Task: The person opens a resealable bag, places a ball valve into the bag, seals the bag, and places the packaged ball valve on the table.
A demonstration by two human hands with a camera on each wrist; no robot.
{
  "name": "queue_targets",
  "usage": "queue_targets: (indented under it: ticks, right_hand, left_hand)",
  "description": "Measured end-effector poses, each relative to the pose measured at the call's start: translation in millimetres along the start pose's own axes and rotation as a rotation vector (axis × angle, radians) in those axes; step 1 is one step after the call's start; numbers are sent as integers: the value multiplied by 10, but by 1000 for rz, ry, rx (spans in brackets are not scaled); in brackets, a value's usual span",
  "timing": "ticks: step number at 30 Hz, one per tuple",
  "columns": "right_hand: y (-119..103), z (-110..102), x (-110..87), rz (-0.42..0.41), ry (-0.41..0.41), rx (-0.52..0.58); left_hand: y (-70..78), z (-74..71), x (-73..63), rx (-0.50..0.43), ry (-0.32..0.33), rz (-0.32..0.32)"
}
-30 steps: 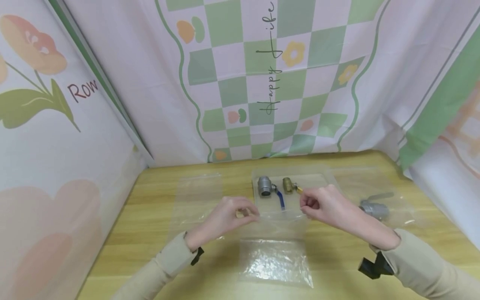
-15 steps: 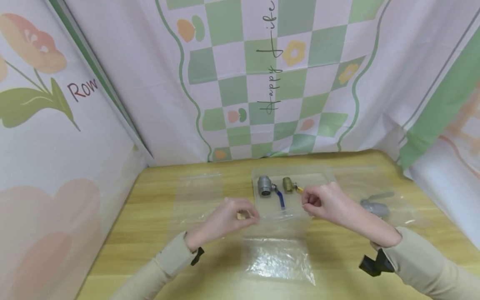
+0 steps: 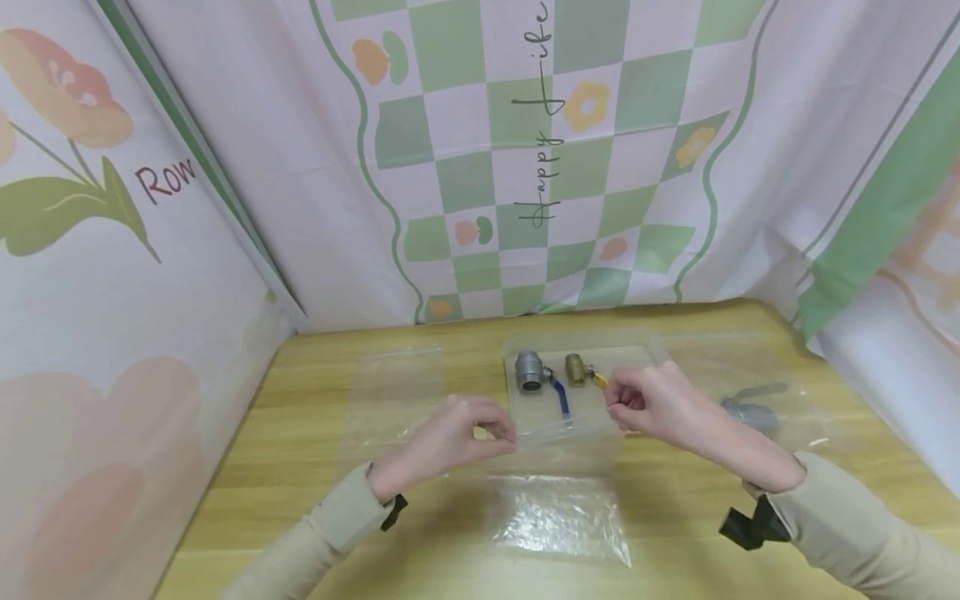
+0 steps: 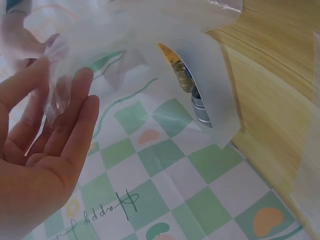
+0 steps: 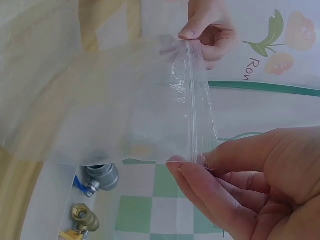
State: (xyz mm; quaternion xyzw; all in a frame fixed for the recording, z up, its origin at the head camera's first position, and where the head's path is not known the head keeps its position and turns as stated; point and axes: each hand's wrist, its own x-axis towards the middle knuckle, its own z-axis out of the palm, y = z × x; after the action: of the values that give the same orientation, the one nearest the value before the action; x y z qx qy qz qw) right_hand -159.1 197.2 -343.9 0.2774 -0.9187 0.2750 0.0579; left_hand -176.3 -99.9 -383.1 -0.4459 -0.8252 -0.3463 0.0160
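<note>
A clear zip-lock bag (image 5: 145, 110) is stretched between both hands, its lower part hanging toward me over the table. My left hand (image 3: 457, 433) pinches one top corner between thumb and fingers. At the opposite corner, my right hand (image 3: 663, 408) pinches the zip edge; the right wrist view shows the zip strip running from hand to hand. No object shows inside this bag. Just beyond it lie a grey ball valve (image 3: 529, 372) with a blue lever and a smaller brass ball valve (image 3: 576, 370), whose yellow lever is partly hidden by my right hand.
Both valves lie on a pale, shallow tray (image 3: 633, 367) at the back of the wooden table (image 3: 300, 433). To the left, another clear bag (image 3: 397, 375) lies flat. Under my right forearm, a grey lever valve (image 3: 750, 415) sits inside a further clear bag (image 3: 712, 354). Printed curtains (image 3: 330, 250) enclose the table.
My right hand has shifted slightly to the right, and the hanging end of the bag has moved a little right and up. The valves have stayed put.
</note>
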Motion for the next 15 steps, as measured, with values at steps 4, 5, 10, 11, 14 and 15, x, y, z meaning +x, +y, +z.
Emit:
queue_targets:
  ticks: [4,5,10,11,14,15]
  right_hand:
    - [-20,15,5,0,-9,-5]
    - [-30,22,3,-8,-8,-12]
    - [-90,62,-20,-57,17,-56]
    - [-100,69,-24,-67,18,-57]
    - [-118,83,-31,-93,14,-55]
    - [-123,88,-34,-99,17,-57]
  left_hand:
    - [9,6,11,20,15,20]
    - [12,4,14,21,16,19]
    - [15,-5,22,16,23,-4]
    - [16,-6,23,18,26,-7]
    - [23,-9,26,24,38,-16]
    - [27,-9,25,27,39,-22]
